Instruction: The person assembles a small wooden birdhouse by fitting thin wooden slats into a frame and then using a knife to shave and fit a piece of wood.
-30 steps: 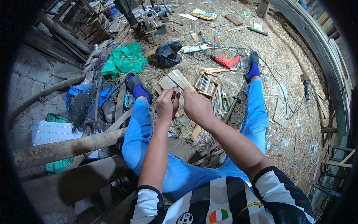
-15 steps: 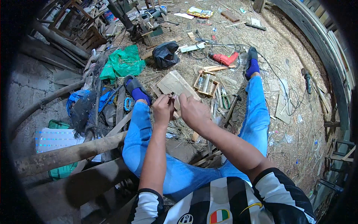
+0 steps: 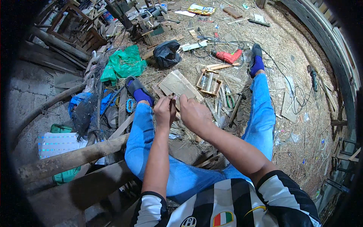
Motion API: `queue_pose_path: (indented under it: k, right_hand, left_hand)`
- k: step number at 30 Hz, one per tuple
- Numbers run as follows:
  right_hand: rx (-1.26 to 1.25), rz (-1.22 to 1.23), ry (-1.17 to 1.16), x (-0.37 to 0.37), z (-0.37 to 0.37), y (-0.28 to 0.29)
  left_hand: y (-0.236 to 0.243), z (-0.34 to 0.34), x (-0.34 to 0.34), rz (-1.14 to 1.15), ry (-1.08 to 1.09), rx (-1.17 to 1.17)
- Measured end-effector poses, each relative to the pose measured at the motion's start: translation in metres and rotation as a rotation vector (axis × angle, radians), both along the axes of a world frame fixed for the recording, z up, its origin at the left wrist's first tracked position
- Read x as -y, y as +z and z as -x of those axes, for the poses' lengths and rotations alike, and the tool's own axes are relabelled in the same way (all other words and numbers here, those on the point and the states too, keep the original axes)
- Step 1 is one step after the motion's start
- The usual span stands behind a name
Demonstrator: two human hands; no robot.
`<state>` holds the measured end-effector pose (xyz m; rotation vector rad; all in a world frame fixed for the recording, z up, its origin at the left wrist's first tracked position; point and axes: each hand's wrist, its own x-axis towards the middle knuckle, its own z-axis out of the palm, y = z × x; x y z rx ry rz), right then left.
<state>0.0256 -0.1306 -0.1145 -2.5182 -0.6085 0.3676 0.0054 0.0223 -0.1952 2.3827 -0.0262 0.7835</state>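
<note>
Between my knees, both hands come close together over a flat piece of wooden board on the ground. My left hand is closed, its fingers pinched near a small dark thing too tiny to name. Just to the right, my right hand has its fingers curled in a pinch; whatever they hold is hidden behind the knuckles. Beyond it lies a small wooden box frame with thin sticks across it. A pair of green-handled pliers and a hammer rest beside my right leg.
A red power drill with its cable lies ahead, near a black plastic bag and a green plastic bag. An angle grinder is at right. Bamboo poles cross the left side. Straw and scraps cover the ground.
My right hand has shifted slightly left, nearer my left hand, and its fingers sit a little differently. The rest of the scene looks almost the same, with a slight shift of view.
</note>
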Motion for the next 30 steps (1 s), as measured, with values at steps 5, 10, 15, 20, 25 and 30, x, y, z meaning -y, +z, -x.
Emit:
queue_pose_path:
  k: [5,10,15,20,25,30]
  right_hand:
    - [0.011,0.019,0.004,0.003,-0.009,-0.005]
    - [0.008,0.042,-0.020,0.002,-0.017,-0.006]
    - [-0.025,0.043,-0.044,-0.005,-0.019,-0.004]
    - [-0.051,0.042,-0.074,-0.006,-0.019,-0.001]
    - [-0.095,0.040,-0.021,-0.008,-0.016,0.006]
    - [-0.051,0.035,0.007,-0.004,-0.012,0.008]
  left_hand:
    - [0.013,0.001,-0.006,0.035,-0.072,-0.131]
    - [0.067,-0.024,-0.037,-0.078,0.101,0.151]
    - [0.185,-0.088,-0.019,-0.399,-0.055,0.356]
    - [0.163,-0.086,0.008,-0.180,-0.116,0.267]
    - [0.038,0.012,0.023,1.032,0.314,-0.074]
    - [0.025,0.034,0.042,1.135,0.273,-0.295]
